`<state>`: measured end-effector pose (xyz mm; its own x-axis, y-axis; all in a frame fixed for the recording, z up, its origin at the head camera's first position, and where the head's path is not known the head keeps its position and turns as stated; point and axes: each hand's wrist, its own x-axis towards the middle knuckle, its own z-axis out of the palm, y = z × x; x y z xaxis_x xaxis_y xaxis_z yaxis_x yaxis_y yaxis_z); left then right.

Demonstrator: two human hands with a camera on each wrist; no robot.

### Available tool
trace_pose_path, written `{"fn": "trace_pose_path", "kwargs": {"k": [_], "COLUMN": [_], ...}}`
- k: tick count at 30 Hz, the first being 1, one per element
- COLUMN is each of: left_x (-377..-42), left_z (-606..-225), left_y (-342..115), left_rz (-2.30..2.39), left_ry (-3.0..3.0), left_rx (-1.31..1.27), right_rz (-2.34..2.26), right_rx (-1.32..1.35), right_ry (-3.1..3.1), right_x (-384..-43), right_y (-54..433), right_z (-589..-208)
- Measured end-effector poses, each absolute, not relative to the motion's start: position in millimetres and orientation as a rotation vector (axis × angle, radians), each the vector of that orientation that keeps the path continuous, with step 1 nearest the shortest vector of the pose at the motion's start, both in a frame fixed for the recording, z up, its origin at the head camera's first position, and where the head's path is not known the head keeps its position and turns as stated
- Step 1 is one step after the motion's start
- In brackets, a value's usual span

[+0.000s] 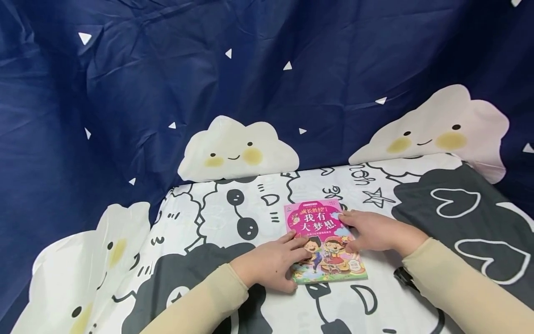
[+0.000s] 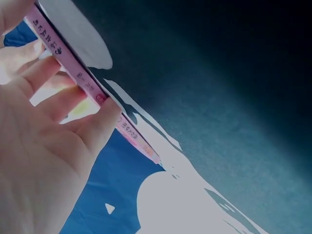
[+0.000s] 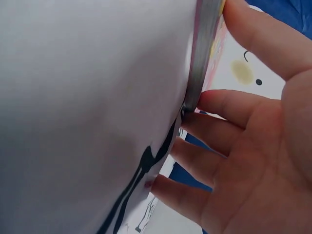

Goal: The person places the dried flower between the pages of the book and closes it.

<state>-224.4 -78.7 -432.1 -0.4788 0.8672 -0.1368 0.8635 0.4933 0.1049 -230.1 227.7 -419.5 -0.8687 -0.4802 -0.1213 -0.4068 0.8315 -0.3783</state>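
A thin picture book [image 1: 314, 215] with a pink cover, large white Chinese title and two cartoon children lies face up on a printed bedsheet. My left hand [image 1: 275, 262] rests over its left side, fingers spread on the cover and thumb near the lower left corner. In the left wrist view, those fingers reach across the book's pink spine [image 2: 80, 70]. On the opposite side, my right hand [image 1: 373, 229] touches the right edge with its fingertips and thumb. The right wrist view shows the page edges [image 3: 201, 58] beside nearly straight fingers.
The sheet [image 1: 267, 204] is white with black doodles and dark patches. Behind it hangs a navy curtain [image 1: 187, 69] with white triangles and smiling clouds [image 1: 238, 160]. A small black object [image 1: 404, 278] shows beside the right sleeve.
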Motion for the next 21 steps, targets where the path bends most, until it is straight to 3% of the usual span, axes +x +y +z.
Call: {"fn": "trace_pose_path", "kwargs": {"k": [21], "left_x": [-236.5], "left_z": [-430.7], "left_y": [-79.4], "left_rz": [0.032], "left_ry": [2.531], "left_rx": [1.382], "right_rz": [-0.519], "right_rx": [-0.62], "right_ry": [2.766], "right_x": [-238.1], "right_y": [231.1], "right_z": [-430.4]}}
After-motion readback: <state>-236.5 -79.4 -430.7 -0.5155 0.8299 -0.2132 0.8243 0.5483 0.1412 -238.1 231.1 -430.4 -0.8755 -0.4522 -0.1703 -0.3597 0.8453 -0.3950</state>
